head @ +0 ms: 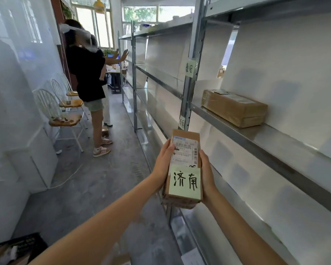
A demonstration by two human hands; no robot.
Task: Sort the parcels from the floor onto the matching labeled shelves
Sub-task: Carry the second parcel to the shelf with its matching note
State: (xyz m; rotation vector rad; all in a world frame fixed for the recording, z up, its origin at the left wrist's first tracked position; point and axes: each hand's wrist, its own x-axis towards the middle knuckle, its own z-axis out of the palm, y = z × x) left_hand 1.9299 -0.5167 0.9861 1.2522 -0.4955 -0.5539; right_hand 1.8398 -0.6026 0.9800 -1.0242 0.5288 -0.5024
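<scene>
I hold a brown cardboard parcel (185, 142) in front of me with both hands. My left hand (163, 163) grips its left side and my right hand (207, 173) grips its right side. It bears a white shipping label and a green note with black handwritten characters (185, 181). The metal shelving (256, 136) runs along my right. On its upright, a green label (182, 122) sits just above the parcel, and another green label (189, 68) is higher up. A second brown parcel (235, 108) lies on the shelf at the right.
A person in a black top (88, 73) stands ahead in the aisle, hands raised toward the far shelves. White chairs (63, 115) line the left wall. A black crate (13, 249) with items sits at the bottom left on the grey floor.
</scene>
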